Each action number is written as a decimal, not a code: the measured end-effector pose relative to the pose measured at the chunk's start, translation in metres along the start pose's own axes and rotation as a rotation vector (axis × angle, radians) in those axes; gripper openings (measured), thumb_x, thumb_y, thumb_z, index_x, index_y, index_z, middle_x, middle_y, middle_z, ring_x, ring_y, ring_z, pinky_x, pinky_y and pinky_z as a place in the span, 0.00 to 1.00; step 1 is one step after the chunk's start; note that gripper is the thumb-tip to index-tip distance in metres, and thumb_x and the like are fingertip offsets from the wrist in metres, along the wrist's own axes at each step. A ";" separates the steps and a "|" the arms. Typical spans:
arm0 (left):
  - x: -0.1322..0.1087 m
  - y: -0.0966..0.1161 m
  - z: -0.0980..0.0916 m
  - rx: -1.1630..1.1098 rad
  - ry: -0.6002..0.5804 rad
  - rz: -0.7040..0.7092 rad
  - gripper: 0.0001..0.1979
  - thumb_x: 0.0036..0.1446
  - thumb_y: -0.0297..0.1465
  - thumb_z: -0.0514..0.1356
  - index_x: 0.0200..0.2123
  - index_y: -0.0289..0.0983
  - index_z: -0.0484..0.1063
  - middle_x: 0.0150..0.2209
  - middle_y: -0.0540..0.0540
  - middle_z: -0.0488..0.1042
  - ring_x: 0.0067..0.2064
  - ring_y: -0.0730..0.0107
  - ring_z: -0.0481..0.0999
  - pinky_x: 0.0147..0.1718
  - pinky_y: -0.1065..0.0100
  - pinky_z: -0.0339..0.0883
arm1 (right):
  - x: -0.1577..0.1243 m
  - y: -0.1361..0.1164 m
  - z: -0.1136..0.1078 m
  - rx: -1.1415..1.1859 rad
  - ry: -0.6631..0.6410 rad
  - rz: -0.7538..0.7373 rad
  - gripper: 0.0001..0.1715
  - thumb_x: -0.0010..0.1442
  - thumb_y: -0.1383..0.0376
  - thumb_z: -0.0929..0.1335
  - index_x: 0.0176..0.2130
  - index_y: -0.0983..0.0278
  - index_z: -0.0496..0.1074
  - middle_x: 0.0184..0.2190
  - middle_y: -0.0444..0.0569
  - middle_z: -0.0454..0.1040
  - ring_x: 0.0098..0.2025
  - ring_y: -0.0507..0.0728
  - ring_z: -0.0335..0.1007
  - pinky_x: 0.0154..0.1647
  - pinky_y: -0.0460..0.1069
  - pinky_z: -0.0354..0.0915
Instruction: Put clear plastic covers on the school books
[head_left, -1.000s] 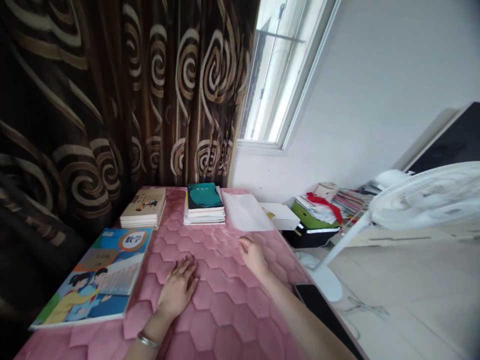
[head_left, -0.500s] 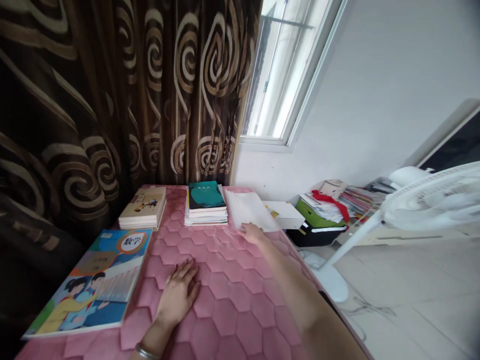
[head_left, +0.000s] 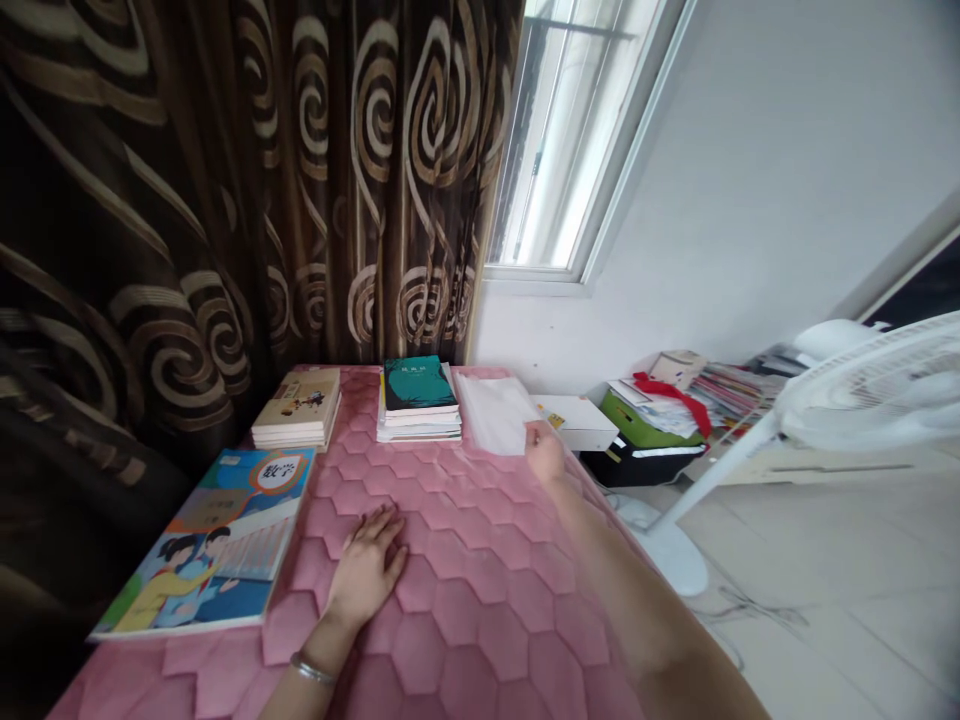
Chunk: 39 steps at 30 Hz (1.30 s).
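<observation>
My left hand (head_left: 367, 565) lies flat on the pink quilted cover (head_left: 450, 560), fingers spread, holding nothing. At the far right of the cover, my right hand (head_left: 544, 452) is closed at the near right corner of a stack of clear plastic book covers (head_left: 495, 412), its fingers pinching a sheet edge. Just left of them stands a pile of books (head_left: 418, 385) with a teal one on top. A large maths textbook (head_left: 217, 545) lies on the left, with a stack of beige books (head_left: 296, 408) behind it.
A white box (head_left: 577, 420) sits beyond the right edge. Past it is a green-and-black bin (head_left: 649, 425) heaped with papers and a red cloth. A white fan (head_left: 765, 430) stands on the floor at right. A brown patterned curtain (head_left: 375, 200) hangs behind.
My right hand has moved right along the near edge of the clear covers, and its fingers have closed at the corner. The left hand stays flat on the cover. The view has shifted slightly.
</observation>
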<state>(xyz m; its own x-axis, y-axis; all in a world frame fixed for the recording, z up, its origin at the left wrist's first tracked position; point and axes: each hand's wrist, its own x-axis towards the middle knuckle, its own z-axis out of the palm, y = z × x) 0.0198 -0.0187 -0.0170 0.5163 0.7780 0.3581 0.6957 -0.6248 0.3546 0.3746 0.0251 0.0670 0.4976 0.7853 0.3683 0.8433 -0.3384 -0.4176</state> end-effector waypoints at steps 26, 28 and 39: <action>-0.025 0.127 0.000 -0.114 -0.178 0.110 0.21 0.53 0.41 0.62 0.48 0.38 0.71 0.57 0.36 0.66 0.59 0.44 0.64 0.55 0.45 0.63 | -0.137 -0.016 0.001 0.173 -0.216 0.025 0.14 0.60 0.62 0.62 0.35 0.65 0.75 0.32 0.54 0.79 0.36 0.59 0.76 0.36 0.48 0.65; -0.028 0.139 0.014 -0.083 -0.232 0.114 0.28 0.49 0.45 0.64 0.51 0.37 0.70 0.58 0.33 0.66 0.61 0.40 0.60 0.57 0.39 0.57 | -0.137 -0.008 0.015 0.186 -0.255 0.034 0.15 0.60 0.60 0.62 0.35 0.64 0.75 0.32 0.53 0.79 0.37 0.59 0.76 0.36 0.48 0.66; -0.028 0.140 0.010 -0.122 -0.205 0.135 0.11 0.59 0.32 0.56 0.43 0.36 0.74 0.47 0.38 0.75 0.54 0.51 0.70 0.58 0.42 0.57 | -0.153 -0.008 0.025 0.464 -0.291 0.103 0.21 0.61 0.52 0.60 0.33 0.61 0.76 0.25 0.48 0.78 0.30 0.57 0.74 0.31 0.47 0.64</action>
<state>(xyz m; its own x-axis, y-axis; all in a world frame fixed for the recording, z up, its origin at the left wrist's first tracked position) 0.1080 -0.1274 0.0142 0.6989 0.6768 0.2313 0.5549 -0.7171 0.4217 0.2870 -0.0799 -0.0067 0.4405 0.8933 0.0894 0.5825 -0.2086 -0.7856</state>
